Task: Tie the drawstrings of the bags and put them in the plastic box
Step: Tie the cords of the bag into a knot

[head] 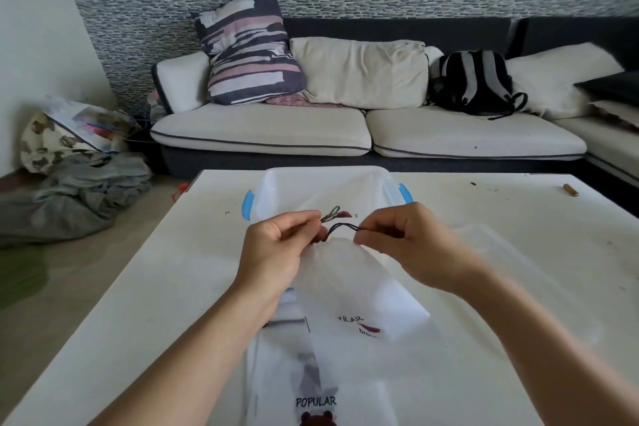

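Left hand and right hand each pinch a drawstring end — bag hanging between. The plastic box sits just beyond both hands.

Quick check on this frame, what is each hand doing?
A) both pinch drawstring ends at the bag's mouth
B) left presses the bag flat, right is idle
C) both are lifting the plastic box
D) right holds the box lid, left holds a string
A: the left hand and right hand each pinch a dark drawstring end above the gathered mouth of the white bag, in front of the plastic box.
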The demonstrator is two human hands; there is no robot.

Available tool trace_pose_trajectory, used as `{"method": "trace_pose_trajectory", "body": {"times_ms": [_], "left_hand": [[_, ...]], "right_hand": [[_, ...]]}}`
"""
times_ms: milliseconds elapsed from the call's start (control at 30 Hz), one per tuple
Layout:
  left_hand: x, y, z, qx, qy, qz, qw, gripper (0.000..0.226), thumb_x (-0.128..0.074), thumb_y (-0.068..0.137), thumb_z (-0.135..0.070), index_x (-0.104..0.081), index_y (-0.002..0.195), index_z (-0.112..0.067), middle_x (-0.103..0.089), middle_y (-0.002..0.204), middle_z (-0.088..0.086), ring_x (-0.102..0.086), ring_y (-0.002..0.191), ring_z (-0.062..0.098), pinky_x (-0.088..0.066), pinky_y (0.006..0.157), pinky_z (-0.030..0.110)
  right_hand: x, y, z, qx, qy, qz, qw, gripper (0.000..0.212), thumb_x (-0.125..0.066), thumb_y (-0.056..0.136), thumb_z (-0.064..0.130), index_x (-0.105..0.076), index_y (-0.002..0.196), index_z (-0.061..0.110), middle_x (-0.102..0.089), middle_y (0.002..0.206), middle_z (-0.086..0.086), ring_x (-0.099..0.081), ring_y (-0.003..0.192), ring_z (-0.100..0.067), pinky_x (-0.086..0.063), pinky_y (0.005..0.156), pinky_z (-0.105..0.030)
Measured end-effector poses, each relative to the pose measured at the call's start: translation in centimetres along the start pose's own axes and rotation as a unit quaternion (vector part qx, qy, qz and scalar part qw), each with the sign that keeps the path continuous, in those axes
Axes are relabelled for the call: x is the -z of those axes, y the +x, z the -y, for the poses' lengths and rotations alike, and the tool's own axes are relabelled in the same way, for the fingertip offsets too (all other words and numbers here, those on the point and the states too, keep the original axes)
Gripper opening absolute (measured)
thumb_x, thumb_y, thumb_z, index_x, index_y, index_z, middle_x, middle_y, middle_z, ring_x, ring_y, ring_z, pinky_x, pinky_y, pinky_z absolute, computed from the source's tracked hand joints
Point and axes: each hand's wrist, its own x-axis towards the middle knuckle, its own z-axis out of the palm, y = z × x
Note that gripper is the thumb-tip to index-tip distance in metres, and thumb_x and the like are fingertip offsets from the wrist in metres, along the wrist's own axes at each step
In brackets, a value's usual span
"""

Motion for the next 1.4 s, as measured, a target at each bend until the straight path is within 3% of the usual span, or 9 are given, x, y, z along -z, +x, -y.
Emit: {"method": "trace_pose_trajectory", "body": {"times_ms": [167, 333, 467, 633, 800, 900, 1033, 1167, 1400], "left_hand": [[0.2, -0.7, -0.2, -0.004, 0.007, 0.031, 0.999, 0.014, -0.069, 0.091, -0.007, -0.077, 0.103, -0.012, -0.079, 0.087, 0.005, -0.071, 0.077, 0.009, -0.053, 0.070, 0.012], [0.5, -1.4, -0.4, -0.015, 0.024, 0.074, 0.997, 0.018, -0.066, 0.092, -0.003, -0.078, 0.099, -0.016, -0.078, 0.088, 0.007, -0.072, 0.080, 0.013, -0.056, 0.079, 0.019], [1.2, -1.6, -0.3, 0.003, 0.042, 0.097, 0.994, 0.017, -0.065, 0.093, -0.004, -0.077, 0.097, -0.015, -0.077, 0.095, 0.011, -0.072, 0.095, 0.026, -0.055, 0.091, 0.031], [2.5, -2.3, -0.4, 0.014, 0.049, 0.111, 0.993, 0.016, -0.061, 0.095, -0.003, -0.075, 0.096, -0.010, -0.075, 0.083, 0.002, -0.068, 0.078, 0.008, -0.050, 0.075, 0.015], [3.6, -2.7, -0.9, 0.044, 0.010, 0.115, 0.992, 0.018, -0.063, 0.096, -0.007, -0.075, 0.108, -0.010, -0.075, 0.087, 0.004, -0.067, 0.078, 0.009, -0.051, 0.074, 0.014], [4.2, -2.9, -1.1, 0.060, -0.004, 0.103, 0.993, 0.017, -0.066, 0.093, -0.009, -0.076, 0.108, -0.010, -0.077, 0.091, 0.007, -0.068, 0.079, 0.011, -0.052, 0.075, 0.018], [5.1, -3.1, -1.3, 0.058, -0.002, 0.093, 0.994, 0.017, -0.068, 0.092, -0.008, -0.077, 0.105, -0.013, -0.077, 0.091, 0.008, -0.067, 0.078, 0.013, -0.053, 0.079, 0.022], [6.0, -3.0, -1.4, 0.057, -0.006, 0.088, 0.994, 0.016, -0.067, 0.092, -0.007, -0.077, 0.104, -0.012, -0.074, 0.084, 0.008, -0.066, 0.073, 0.015, -0.052, 0.079, 0.024], [5.9, -3.0, -1.5, 0.086, -0.027, 0.110, 0.990, 0.015, -0.065, 0.093, -0.005, -0.078, 0.095, -0.012, -0.071, 0.083, 0.008, -0.065, 0.070, 0.015, -0.054, 0.075, 0.026]], "right_hand": [[-1.7, 0.0, 1.6, 0.104, 0.003, -0.032, 0.994, 0.015, -0.062, 0.099, 0.021, -0.076, 0.092, 0.019, -0.072, 0.082, 0.007, -0.063, 0.073, -0.012, -0.051, 0.067, -0.025], [-3.5, 0.3, 2.3, 0.143, 0.029, -0.071, 0.987, 0.016, -0.065, 0.096, 0.011, -0.079, 0.090, 0.016, -0.068, 0.076, 0.008, -0.062, 0.074, -0.006, -0.045, 0.066, -0.013], [-4.7, 0.7, 3.1, 0.133, 0.067, -0.108, 0.983, 0.008, -0.076, 0.087, 0.013, -0.080, 0.081, 0.018, -0.071, 0.071, 0.007, -0.065, 0.067, -0.010, -0.050, 0.061, -0.022], [-5.9, 1.1, 3.6, 0.075, 0.084, -0.179, 0.977, 0.015, -0.084, 0.079, 0.017, -0.074, 0.067, 0.016, -0.070, 0.061, 0.009, -0.062, 0.056, -0.005, -0.045, 0.055, -0.014], [-6.4, 1.4, 3.8, 0.053, 0.089, -0.197, 0.975, 0.018, -0.082, 0.081, 0.019, -0.073, 0.066, 0.017, -0.067, 0.059, 0.014, -0.058, 0.055, -0.003, -0.041, 0.056, -0.012], [-6.8, 1.8, 4.3, 0.051, 0.078, -0.190, 0.977, 0.017, -0.082, 0.082, 0.023, -0.072, 0.067, 0.020, -0.068, 0.064, 0.012, -0.061, 0.062, -0.006, -0.046, 0.059, -0.018], [-7.7, 1.9, 5.5, 0.078, 0.055, -0.189, 0.977, 0.018, -0.081, 0.082, 0.023, -0.071, 0.067, 0.021, -0.068, 0.065, 0.013, -0.057, 0.062, 0.001, -0.038, 0.058, -0.010], [-8.6, 2.0, 5.8, 0.093, 0.027, -0.200, 0.975, 0.018, -0.082, 0.079, 0.025, -0.071, 0.065, 0.023, -0.065, 0.063, 0.011, -0.053, 0.058, -0.005, -0.041, 0.057, -0.021], [-8.2, 1.7, 6.0, 0.069, 0.151, -0.085, 0.983, 0.012, -0.080, 0.083, 0.013, -0.081, 0.073, 0.020, -0.072, 0.071, 0.003, -0.061, 0.062, -0.003, -0.046, 0.061, -0.015]]}}
